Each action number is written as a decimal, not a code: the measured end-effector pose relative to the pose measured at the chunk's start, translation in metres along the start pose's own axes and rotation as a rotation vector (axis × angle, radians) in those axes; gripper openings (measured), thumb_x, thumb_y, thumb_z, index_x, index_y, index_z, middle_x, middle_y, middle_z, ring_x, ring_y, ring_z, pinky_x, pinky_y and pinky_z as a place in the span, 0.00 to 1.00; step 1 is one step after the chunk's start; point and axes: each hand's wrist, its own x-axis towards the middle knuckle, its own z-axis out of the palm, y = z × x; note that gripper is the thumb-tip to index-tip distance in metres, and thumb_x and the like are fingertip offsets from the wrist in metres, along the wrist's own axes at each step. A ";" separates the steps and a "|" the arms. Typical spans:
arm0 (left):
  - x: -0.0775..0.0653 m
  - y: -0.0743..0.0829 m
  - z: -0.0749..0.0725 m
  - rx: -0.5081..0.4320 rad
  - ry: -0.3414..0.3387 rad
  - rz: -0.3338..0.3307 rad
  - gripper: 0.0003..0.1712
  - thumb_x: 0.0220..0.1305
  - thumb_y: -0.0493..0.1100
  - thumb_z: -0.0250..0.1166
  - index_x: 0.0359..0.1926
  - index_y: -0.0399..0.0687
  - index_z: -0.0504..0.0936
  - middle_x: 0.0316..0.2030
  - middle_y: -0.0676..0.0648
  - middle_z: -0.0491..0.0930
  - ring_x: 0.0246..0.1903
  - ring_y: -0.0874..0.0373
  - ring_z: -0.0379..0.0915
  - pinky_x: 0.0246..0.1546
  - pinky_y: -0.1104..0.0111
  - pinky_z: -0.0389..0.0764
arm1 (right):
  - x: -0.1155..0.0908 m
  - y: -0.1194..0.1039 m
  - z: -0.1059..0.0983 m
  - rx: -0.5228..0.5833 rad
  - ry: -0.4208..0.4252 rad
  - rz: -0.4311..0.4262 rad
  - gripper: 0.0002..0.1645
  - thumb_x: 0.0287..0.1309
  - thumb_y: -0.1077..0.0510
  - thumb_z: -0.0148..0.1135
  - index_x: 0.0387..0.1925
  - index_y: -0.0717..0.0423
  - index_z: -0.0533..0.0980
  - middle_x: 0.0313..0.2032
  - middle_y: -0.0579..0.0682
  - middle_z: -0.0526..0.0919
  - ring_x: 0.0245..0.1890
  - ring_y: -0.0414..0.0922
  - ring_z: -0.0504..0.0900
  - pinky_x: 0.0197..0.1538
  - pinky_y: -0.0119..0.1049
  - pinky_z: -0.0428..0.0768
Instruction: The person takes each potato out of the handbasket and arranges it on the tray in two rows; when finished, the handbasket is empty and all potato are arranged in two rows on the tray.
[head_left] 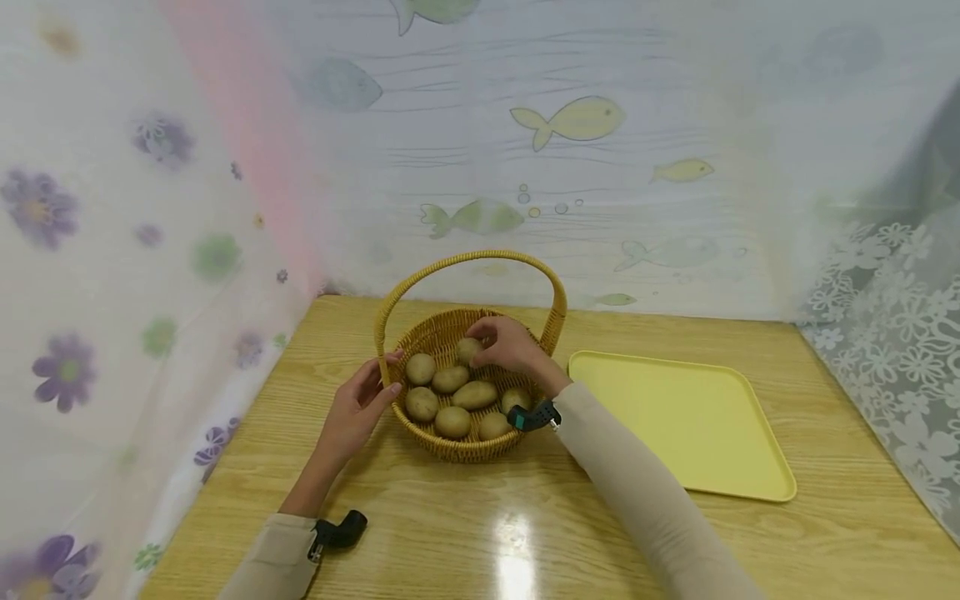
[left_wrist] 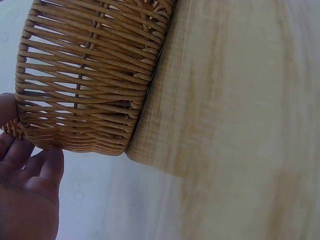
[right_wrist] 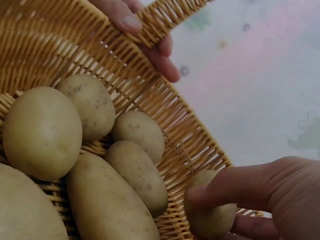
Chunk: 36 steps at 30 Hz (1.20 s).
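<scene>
A wicker basket (head_left: pixel 459 451) with a tall arched handle (head_left: pixel 480 254) stands on the table and holds several potatoes (head_left: pixel 475 395). My left hand (head_left: pixel 354 414) grips the basket's left rim at the foot of the handle, thumb inside and fingers outside. In the left wrist view those fingers (left_wrist: pixel 52 167) lie against the woven side. My right hand (head_left: pixel 508 346) reaches over the right rim and pinches a potato (right_wrist: pixel 209 217) near the back of the basket. The other potatoes, some round and one long (right_wrist: pixel 107 200), lie on the basket's bottom.
A flat yellow tray (head_left: pixel 678 425) lies on the wooden table (head_left: pixel 420 517) to the basket's right, partly behind my right sleeve (head_left: pixel 630 467). Printed curtains with fish (head_left: pixel 585 118) and flowers hang behind and at both sides of the table.
</scene>
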 end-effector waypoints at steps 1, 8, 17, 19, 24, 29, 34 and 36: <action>0.000 0.000 0.000 0.001 -0.001 0.002 0.25 0.78 0.33 0.60 0.70 0.29 0.69 0.73 0.35 0.67 0.74 0.48 0.59 0.71 0.69 0.66 | -0.002 -0.001 -0.001 0.012 0.005 -0.004 0.27 0.57 0.61 0.78 0.58 0.53 0.82 0.56 0.50 0.83 0.54 0.50 0.81 0.56 0.47 0.82; -0.001 0.000 0.000 0.012 -0.004 0.008 0.24 0.79 0.33 0.59 0.70 0.27 0.69 0.73 0.35 0.67 0.74 0.46 0.59 0.70 0.70 0.66 | -0.014 -0.010 -0.007 0.052 0.031 -0.027 0.26 0.57 0.61 0.79 0.57 0.53 0.83 0.56 0.50 0.83 0.52 0.49 0.82 0.54 0.46 0.84; -0.001 0.001 0.000 0.005 -0.004 0.005 0.24 0.79 0.33 0.59 0.70 0.27 0.68 0.73 0.35 0.66 0.75 0.46 0.59 0.70 0.69 0.67 | -0.027 -0.018 -0.013 0.084 0.046 -0.068 0.27 0.56 0.61 0.79 0.58 0.55 0.83 0.56 0.51 0.83 0.53 0.51 0.83 0.56 0.48 0.83; -0.001 0.001 0.000 0.001 -0.003 -0.002 0.24 0.79 0.33 0.59 0.70 0.27 0.68 0.73 0.36 0.66 0.75 0.47 0.59 0.70 0.69 0.66 | -0.030 -0.019 -0.014 0.088 0.053 -0.075 0.27 0.56 0.61 0.79 0.58 0.55 0.83 0.56 0.52 0.83 0.53 0.51 0.83 0.56 0.49 0.83; -0.001 0.001 0.000 -0.005 0.005 -0.021 0.24 0.79 0.33 0.59 0.70 0.28 0.69 0.73 0.36 0.66 0.74 0.50 0.59 0.71 0.69 0.65 | -0.037 -0.020 -0.016 0.110 0.074 -0.102 0.26 0.56 0.60 0.79 0.57 0.56 0.84 0.54 0.51 0.84 0.51 0.52 0.84 0.54 0.49 0.83; -0.001 0.002 0.001 0.006 -0.001 -0.012 0.25 0.79 0.34 0.59 0.70 0.27 0.68 0.73 0.35 0.66 0.75 0.47 0.58 0.71 0.70 0.65 | -0.049 -0.020 -0.019 0.148 0.080 -0.125 0.27 0.56 0.61 0.78 0.58 0.56 0.83 0.53 0.50 0.84 0.51 0.52 0.84 0.53 0.50 0.84; -0.001 0.003 0.001 0.002 0.003 -0.017 0.24 0.79 0.34 0.59 0.70 0.28 0.68 0.73 0.36 0.66 0.74 0.48 0.59 0.70 0.70 0.66 | -0.057 -0.018 -0.021 0.135 0.080 -0.144 0.26 0.56 0.60 0.77 0.58 0.53 0.83 0.52 0.47 0.85 0.53 0.49 0.83 0.55 0.51 0.83; -0.002 0.003 0.002 -0.001 0.003 -0.019 0.24 0.79 0.34 0.59 0.70 0.28 0.68 0.73 0.37 0.66 0.74 0.48 0.59 0.70 0.70 0.66 | -0.061 -0.017 -0.022 0.127 0.084 -0.153 0.26 0.57 0.59 0.77 0.58 0.53 0.83 0.53 0.47 0.85 0.55 0.48 0.82 0.56 0.51 0.82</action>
